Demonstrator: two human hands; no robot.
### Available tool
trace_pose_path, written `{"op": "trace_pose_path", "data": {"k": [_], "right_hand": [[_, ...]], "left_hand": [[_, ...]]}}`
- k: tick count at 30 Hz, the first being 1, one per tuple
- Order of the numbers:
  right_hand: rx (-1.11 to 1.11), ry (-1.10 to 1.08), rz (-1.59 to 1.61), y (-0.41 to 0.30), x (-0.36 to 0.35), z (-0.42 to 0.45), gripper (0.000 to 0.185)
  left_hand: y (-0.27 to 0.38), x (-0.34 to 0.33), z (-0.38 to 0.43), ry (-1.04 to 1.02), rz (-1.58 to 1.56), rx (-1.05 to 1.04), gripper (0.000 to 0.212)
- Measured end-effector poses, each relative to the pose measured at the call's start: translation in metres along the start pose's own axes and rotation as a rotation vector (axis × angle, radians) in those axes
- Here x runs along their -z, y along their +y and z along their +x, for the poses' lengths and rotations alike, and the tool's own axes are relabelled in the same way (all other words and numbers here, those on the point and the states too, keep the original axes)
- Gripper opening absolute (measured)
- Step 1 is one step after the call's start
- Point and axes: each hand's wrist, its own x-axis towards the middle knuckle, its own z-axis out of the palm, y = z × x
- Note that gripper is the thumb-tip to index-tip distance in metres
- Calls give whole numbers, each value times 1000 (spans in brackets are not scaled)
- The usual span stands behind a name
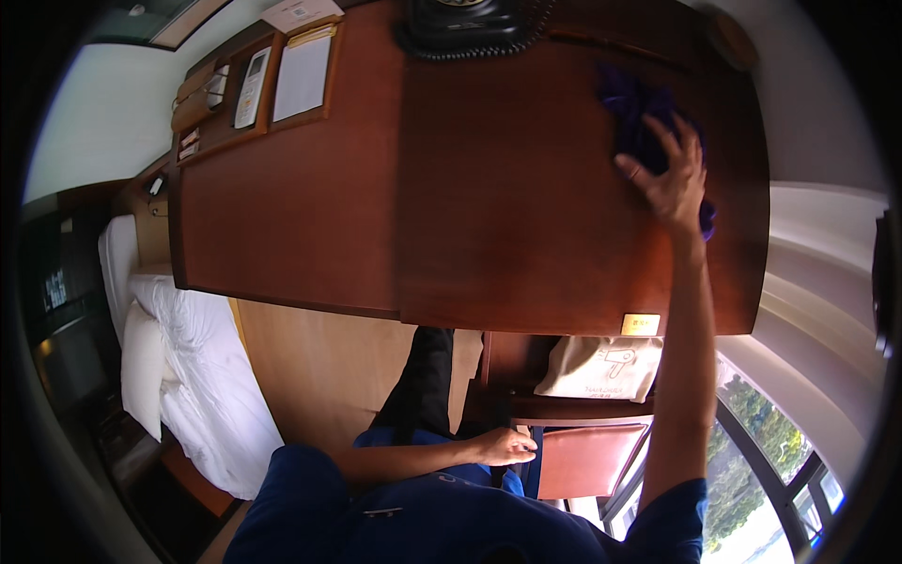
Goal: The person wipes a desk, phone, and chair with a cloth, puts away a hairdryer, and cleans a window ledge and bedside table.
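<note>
A crumpled purple cloth [638,95] lies on the right part of the dark reddish-brown wooden desk [493,190]. My right hand [673,169] rests over it with the fingers spread, and part of the cloth is hidden under the palm. My right arm reaches across the desk's front edge. Close to my body, my left hand [506,447] hangs low with its fingers loosely bent. Its fingertips are beside the dark edge of a chair with a reddish-brown pad [592,458]. Whether they touch that edge or hold anything does not show.
A black corded telephone [465,25] stands at the back. Further left are a wooden tray [264,106], a white remote control [252,88] and a clipboard with paper [301,77]. Under the front edge sits a cloth hair-dryer bag [602,366]. A bed [204,381] is at left, a window [754,437] at right.
</note>
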Motion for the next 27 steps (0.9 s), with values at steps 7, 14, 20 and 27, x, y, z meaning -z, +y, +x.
{"op": "trace_pose_path", "data": {"k": [7,14,20,27], "right_hand": [[537,-529,182,-289,-77,-148,44],[93,-112,195,-148,-1,-164,48],[-569,290,-280,72,45,-116,46],[-69,15,27,-176,-42,-44,40]], "left_hand": [[-17,18,-14,-81,-711,244,54],[4,35,-8,-33,-1132,126,50],[48,81,20,63,-1344,-235,37],[74,120,14,138,-1288,-404,38]]}}
